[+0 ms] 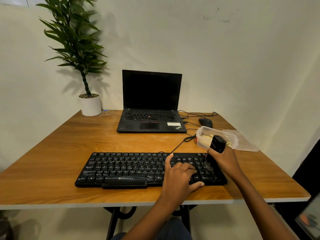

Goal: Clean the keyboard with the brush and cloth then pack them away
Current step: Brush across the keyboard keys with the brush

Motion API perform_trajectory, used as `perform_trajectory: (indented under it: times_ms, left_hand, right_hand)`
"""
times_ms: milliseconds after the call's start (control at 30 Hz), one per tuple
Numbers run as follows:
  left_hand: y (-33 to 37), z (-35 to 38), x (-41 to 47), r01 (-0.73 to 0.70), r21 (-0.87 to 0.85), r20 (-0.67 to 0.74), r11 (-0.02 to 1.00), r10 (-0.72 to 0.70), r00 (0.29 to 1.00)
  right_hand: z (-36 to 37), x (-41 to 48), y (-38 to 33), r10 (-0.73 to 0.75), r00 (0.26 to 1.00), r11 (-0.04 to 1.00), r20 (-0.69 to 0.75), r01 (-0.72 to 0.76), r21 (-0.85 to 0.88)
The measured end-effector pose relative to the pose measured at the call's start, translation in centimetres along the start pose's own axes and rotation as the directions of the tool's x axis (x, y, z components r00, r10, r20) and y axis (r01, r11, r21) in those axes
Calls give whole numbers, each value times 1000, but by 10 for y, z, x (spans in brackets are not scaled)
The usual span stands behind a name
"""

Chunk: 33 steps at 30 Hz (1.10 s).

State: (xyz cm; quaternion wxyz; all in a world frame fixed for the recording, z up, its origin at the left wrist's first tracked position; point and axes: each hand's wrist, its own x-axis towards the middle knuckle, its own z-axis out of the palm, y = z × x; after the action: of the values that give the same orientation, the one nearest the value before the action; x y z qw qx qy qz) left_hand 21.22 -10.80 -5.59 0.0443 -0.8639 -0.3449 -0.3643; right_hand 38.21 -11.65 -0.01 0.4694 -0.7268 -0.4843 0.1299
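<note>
Wooden table [69,153] against a plain white wall [225,49], and we're mid-clean. Right hand [225,161] is wrapped round a black brush [217,146], firm fist grip, bristles down on the numpad end of the keyboard [124,167]. Left hand [178,175] sits just inboard of that grip, fingers relaxed and spread flat on the keys, thumb on the near edge, looks like it's steadying the board.

Progress, imo: brushing stage, working the end under the grip; can't tell how much of the rest is done. Cloth wipe not started, I'd say. The pale cloth [206,138] lies in the clear plastic tub [201,134] right behind the brush hand, lid [245,142] off and lying just beyond the tub. So wipe + pack-away are left.

Further back from the grip: a mouse [205,122] w/ cables, an open laptop [150,104] w/ dark screen, and across the table a potted plant [91,105].
</note>
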Motion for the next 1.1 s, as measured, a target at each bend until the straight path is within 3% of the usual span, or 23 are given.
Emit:
perform_trajectory:
  times_ms: [67, 133, 200, 267, 333, 400, 467, 567, 633, 700, 833, 967, 1100]
  left_hand:
    - [0, 0, -1, 1, -8, -2, 1000, -2, 1000]
    - [-1, 1, -1, 2, -11, -4, 1000, -2, 1000]
    - [-1, 1, -1, 0, -9, -3, 1000, 0, 1000]
    - [-1, 1, -1, -2, -12, -3, 1000, 2, 1000]
    - [-1, 0, 0, 1, -9, -8, 1000, -1, 1000]
    - [-1, 1, 0, 3, -8, -5, 1000, -3, 1000]
    - [0, 1, -1, -1, -10, 1, 1000, 1, 1000]
    - [0, 1, -1, -5, -13, -4, 1000, 5, 1000]
    - [-1, 0, -1, 0, -10, -6, 1000, 0, 1000]
    - [-1, 0, -1, 2, -7, 1, 1000, -2, 1000]
    - [-1, 0, -1, -1, 4, 8, 1000, 1, 1000]
    - [0, 0, 0, 4, 3, 16, 1000, -4, 1000]
    - [0, 0, 0, 1, -8, 3, 1000, -1, 1000]
  right_hand:
    - [-2, -1, -3, -52, 996, 998, -75, 49, -43]
    - [-2, -2, -5, -31, 999, 999, -22, 31, 43]
    - [0, -3, -6, -28, 998, 1000, 49, 28, -9]
    - [0, -3, -6, -81, 997, 989, -9, 79, -122]
    - [-1, -4, -6, -80, 996, 996, -41, 78, -50]
    - [-1, -5, -6, 2, 998, 999, 67, -6, 53]
    - [-1, -5, -6, 16, 994, 1000, 104, -14, -21]
    - [-1, -6, -10, -71, 997, 996, -7, 71, -60]
    - [2, -9, -13, -40, 997, 999, 64, 39, 19]
    - [3, -8, -14, -2, 993, 1000, 121, 5, -28]
    - [5, -6, -17, -43, 999, 989, 25, 46, -139]
    - [1, -7, -16, 23, 993, 996, 112, -12, -91]
    - [0, -9, -14, -39, 999, 990, -30, 34, -135]
